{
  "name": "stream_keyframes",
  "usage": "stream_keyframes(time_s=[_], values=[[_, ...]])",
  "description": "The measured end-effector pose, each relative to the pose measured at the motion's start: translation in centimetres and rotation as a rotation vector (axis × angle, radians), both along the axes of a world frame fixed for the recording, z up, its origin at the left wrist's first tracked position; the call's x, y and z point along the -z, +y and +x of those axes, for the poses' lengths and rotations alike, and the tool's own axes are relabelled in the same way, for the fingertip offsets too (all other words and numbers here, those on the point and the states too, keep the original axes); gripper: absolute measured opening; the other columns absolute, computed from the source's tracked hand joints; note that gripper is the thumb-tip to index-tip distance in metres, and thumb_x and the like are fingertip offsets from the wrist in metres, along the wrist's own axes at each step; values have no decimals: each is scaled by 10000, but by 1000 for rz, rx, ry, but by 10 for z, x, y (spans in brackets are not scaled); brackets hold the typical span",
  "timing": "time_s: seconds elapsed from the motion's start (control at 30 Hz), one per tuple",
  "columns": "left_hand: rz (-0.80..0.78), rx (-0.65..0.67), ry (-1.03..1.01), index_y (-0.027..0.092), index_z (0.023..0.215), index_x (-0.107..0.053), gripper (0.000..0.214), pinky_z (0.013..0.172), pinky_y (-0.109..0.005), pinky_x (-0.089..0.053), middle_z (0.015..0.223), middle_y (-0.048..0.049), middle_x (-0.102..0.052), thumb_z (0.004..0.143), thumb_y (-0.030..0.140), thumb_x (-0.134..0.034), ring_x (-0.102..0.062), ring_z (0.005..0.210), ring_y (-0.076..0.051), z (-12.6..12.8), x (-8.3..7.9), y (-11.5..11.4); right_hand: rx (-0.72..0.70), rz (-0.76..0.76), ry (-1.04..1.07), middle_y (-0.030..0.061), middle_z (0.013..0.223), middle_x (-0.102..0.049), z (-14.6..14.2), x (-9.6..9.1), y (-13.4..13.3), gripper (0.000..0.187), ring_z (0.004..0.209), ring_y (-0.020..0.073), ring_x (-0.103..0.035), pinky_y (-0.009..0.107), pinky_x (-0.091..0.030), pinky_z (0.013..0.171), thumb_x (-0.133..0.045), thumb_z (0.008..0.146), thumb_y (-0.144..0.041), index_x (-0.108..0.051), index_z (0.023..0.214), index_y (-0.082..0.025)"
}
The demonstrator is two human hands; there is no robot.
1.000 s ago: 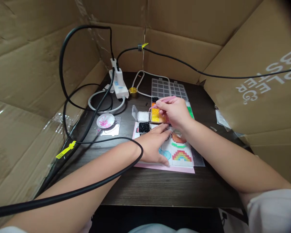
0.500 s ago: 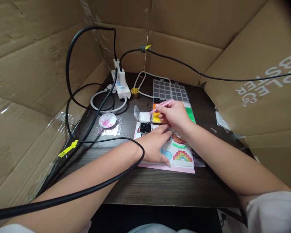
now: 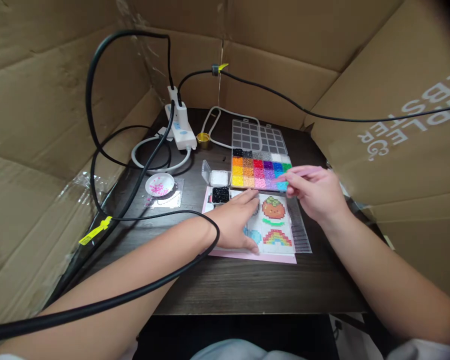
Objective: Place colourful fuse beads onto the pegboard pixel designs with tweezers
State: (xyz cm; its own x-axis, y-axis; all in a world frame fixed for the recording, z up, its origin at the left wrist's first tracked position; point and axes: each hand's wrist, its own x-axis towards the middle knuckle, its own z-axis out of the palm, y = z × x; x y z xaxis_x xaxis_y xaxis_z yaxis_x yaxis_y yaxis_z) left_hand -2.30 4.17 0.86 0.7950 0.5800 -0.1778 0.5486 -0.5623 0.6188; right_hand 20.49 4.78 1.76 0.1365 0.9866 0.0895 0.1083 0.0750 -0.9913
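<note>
Cardboard walls [image 3: 41, 100]: flattened boxes stand around three sides of the work area.
Tabletop [image 3: 247, 285]: dark wood grain, carrying everything below.
Black cable [image 3: 135, 295]: thick, running across the left forearm and looping up to a white power strip [image 3: 180, 131].
Bead tray [image 3: 255, 172]: clear compartment box at the back, sorted by colour, its lid open behind it.
Pegboard [image 3: 275, 220]: lies just in front of the bead tray on a pink sheet [image 3: 247, 255], showing a bead persimmon and a rainbow.
Left hand [image 3: 234, 222]: grip released, palm flat on the pegboard's left part.
Right hand [image 3: 318, 195]: blurred, over the pegboard's far right corner, grip clenched around the tweezers.
Tweezers [image 3: 303, 171]: pink, pointing left toward the tray's right-hand compartments.
Black bead case [image 3: 221, 195]: just left of the pegboard.
Dish [image 3: 159, 184]: small, white, with pink beads, well to the left.
</note>
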Motion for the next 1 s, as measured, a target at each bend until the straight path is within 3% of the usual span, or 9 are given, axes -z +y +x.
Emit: stream_keyframes(time_s=[0.13,0.27,0.57,0.8,1.0], values=[[15,-5,27,45,1539,-309,1180,1250,-403,-215,1671,-223,-105,635,536,-888,-99,1556,-340,1,3,1,-40,-5,-109,82,846,-783,34,17,-39,99,557,118,-611,260,-520,526,-796,792,-286,-793,832,-195],[20,2,45,65,1552,-286,1184,1246,-415,-215,1675,-209,-81,648,561,-866,-96,1557,-337,1,4,3,-70,-1,-223,68,838,-789,46,30,-61,57,623,141,-655,267,-546,584,-775,802,-251,-801,836,-213],[16,2,52,87,1551,-293,1174,1246,-424,-222,1672,-216,-87,652,606,-842,-97,1554,-338,0,4,7,-101,13,-208,29,630,-711,45,33,-55,83,537,143,-593,275,-480,509,-748,813,-276,-793,790,-211],[19,-5,18,105,1547,-313,1172,1249,-430,-227,1676,-201,-105,642,620,-849,-107,1553,-347,0,6,7,-89,14,-222,46,649,-718,44,31,-57,132,538,146,-595,273,-458,491,-754,812,-298,-786,729,-201],[5,-3,62,66,1554,-292,1183,1252,-426,-216,1673,-211,-93,655,594,-850,-88,1555,-342,1,1,6,-78,24,-144,37,652,-707,44,35,-55,113,512,125,-573,269,-449,492,-757,825,-286,-789,799,-180]])
